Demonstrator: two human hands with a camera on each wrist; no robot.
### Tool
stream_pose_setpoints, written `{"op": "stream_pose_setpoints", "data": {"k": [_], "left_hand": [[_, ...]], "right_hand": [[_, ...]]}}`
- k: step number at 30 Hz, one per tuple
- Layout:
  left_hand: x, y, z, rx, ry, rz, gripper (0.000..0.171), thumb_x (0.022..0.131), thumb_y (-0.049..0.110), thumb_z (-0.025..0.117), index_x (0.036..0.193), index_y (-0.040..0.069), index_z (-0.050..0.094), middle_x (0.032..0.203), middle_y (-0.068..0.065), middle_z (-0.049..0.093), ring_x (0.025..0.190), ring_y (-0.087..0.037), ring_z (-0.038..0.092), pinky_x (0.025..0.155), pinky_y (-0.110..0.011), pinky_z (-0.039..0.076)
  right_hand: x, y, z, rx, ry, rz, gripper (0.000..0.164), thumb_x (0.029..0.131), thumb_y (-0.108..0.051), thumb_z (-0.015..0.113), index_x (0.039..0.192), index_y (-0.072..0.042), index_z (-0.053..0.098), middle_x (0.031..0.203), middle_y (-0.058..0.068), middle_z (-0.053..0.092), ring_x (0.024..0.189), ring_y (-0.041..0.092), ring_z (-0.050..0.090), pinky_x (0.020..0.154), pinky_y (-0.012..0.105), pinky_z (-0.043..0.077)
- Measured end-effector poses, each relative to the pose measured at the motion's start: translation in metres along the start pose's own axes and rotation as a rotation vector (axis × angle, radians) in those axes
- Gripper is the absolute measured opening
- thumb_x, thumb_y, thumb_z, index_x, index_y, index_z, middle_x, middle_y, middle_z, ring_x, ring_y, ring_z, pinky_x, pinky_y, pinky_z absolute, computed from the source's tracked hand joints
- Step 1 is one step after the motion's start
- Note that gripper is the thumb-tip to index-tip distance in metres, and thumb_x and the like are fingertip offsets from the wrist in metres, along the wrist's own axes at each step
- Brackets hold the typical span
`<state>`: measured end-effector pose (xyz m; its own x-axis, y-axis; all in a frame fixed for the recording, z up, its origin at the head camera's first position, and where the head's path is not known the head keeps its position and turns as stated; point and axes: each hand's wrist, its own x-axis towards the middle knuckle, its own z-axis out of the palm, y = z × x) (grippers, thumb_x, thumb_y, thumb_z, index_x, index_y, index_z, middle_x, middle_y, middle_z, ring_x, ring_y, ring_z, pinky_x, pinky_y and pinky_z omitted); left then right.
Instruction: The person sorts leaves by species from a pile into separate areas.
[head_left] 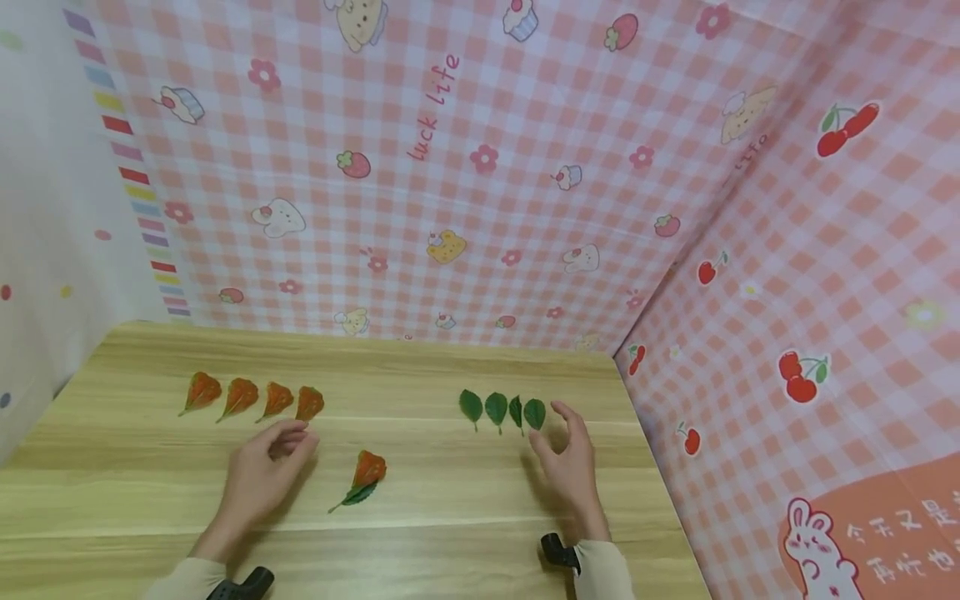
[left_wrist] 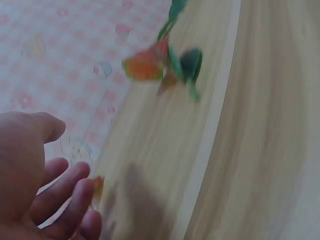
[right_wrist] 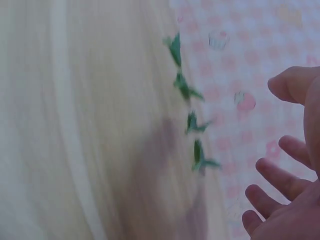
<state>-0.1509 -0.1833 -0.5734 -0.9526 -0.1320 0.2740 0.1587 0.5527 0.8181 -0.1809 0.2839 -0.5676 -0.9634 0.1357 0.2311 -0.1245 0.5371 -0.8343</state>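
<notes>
Several orange-red artificial petals or flowers with green stems lie in a row at the left, the rightmost petal just beyond my left hand. That hand holds nothing; its thumb stands apart from loosely bent fingers in the left wrist view. A row of several green leaves lies at the right. Beside the rightmost leaf is my right hand, its thumb and fingers spread with nothing between them. Whether the thumb touches the leaf I cannot tell. Between the hands, an orange-red petal lies against a green leaf.
A wooden table bears all these pieces. Pink checked cloth hangs behind it, and another checked cloth borders the right side. A pale dotted cloth is at the left. Each wrist carries a black camera.
</notes>
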Motion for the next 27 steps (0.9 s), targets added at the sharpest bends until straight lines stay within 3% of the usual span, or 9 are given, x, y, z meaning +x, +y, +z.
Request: {"op": "stream_pose_setpoints", "data": {"k": [5,9,19,27], "left_hand": [[-0.006,0.015,0.006,-0.029,-0.119,-0.025,0.033,0.107,0.028,0.081,0.131,0.006,0.079,0.116,-0.012,0.087,0.101,-0.01,0.082,0.087,-0.015,0.061],[-0.007,0.025,0.013,-0.048,-0.211,-0.051,0.03,0.108,0.028,0.08,0.129,0.007,0.08,0.115,-0.008,0.087,0.104,-0.021,0.082,0.09,-0.022,0.062],[-0.005,0.036,0.027,-0.054,-0.289,-0.109,0.027,0.106,0.03,0.082,0.121,0.008,0.08,0.112,-0.007,0.087,0.103,-0.021,0.082,0.09,-0.026,0.063],[-0.003,0.039,0.032,-0.053,-0.335,-0.177,0.026,0.104,0.038,0.084,0.112,0.013,0.08,0.107,-0.003,0.087,0.1,-0.016,0.082,0.087,-0.03,0.065]], "right_hand": [[-0.018,-0.021,0.018,0.001,-0.023,-0.085,0.062,0.102,-0.015,0.084,0.158,-0.002,0.058,0.164,0.023,0.059,0.158,0.049,0.051,0.128,0.075,0.04],[-0.034,-0.038,0.035,0.004,-0.092,-0.11,0.059,0.103,-0.02,0.084,0.154,-0.003,0.061,0.161,0.022,0.062,0.156,0.048,0.054,0.126,0.074,0.043],[-0.066,-0.074,0.078,0.075,-0.296,-0.128,0.052,0.103,-0.029,0.084,0.143,0.0,0.068,0.149,0.017,0.07,0.147,0.04,0.063,0.122,0.068,0.05],[-0.082,-0.096,0.107,0.032,-0.332,-0.136,0.04,0.102,-0.032,0.085,0.13,-0.005,0.076,0.133,0.006,0.079,0.134,0.029,0.069,0.116,0.052,0.056]]}}
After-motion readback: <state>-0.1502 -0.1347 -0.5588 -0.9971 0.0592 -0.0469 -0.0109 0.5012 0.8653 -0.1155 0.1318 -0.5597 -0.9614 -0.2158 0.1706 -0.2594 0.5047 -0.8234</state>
